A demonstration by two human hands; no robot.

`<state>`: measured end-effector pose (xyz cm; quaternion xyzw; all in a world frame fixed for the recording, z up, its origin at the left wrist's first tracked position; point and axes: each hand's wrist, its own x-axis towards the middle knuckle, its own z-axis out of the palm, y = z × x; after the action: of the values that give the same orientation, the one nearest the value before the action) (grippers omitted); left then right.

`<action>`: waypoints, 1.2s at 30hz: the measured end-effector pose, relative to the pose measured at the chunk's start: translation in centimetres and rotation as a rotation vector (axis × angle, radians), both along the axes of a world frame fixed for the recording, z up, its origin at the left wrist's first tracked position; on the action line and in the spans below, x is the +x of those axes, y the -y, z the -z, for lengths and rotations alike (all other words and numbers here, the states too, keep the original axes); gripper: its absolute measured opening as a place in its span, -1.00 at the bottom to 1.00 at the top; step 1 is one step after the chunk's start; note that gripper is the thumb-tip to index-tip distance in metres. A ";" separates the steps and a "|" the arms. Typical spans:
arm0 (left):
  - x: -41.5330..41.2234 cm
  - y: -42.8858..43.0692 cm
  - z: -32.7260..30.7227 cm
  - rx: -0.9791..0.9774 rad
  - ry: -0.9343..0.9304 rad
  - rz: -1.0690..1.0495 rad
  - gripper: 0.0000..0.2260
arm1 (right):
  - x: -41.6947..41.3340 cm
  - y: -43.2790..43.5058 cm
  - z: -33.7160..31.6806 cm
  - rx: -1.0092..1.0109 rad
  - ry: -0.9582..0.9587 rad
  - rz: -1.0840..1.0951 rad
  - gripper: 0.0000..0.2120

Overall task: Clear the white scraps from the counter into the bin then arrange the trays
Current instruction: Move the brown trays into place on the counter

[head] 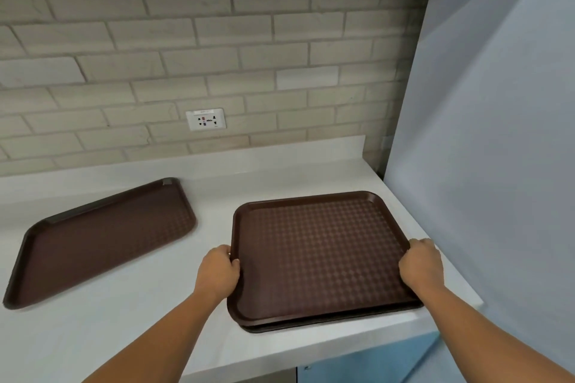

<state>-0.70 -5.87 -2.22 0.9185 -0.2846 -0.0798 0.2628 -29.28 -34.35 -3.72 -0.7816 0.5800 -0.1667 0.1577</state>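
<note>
While both hands gripped one tray, the items stood as follows.

- Item, left hand point(219, 270): fingers curled over the left rim of the upper tray point(317, 255).
- Item, right hand point(421, 264): clenched on the same tray's right rim.
- Item, upper tray: brown, textured, lying on a second tray point(311, 326), whose edge showed under its near side, slightly out of line.
- Item, the pair: at the right end of the desk point(186, 320), near right corner close to the desk's edge.
- Item, third tray point(102, 239): askew at the left, well apart.
- White scraps, bin: none in view.

Risks, as I judged them:

- A pull toward me or rightward could carry the pair's corner over the edge and tip it.
- An uneven lift could drag the second tray along.
- Smooth rims could slip and leave the pair crooked.
</note>
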 end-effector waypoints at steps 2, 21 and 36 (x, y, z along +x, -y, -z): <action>0.1 0.4 0.6 0.035 0.011 -0.005 -0.89 | -0.3 0.2 0.6 0.024 -0.007 -0.004 -0.86; 2.5 0.3 1.2 0.038 0.038 0.022 -0.58 | 4.8 -2.0 1.0 -0.197 -0.095 -0.150 -0.52; 18.4 -14.6 -1.5 0.003 0.148 -0.137 -0.60 | 31.0 -17.2 -2.1 -0.122 0.182 -0.752 -0.63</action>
<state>17.65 8.78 -0.74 0.9395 -0.2397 0.0061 0.2446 1.76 -17.16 -1.61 -0.9296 0.2259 -0.2002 0.2116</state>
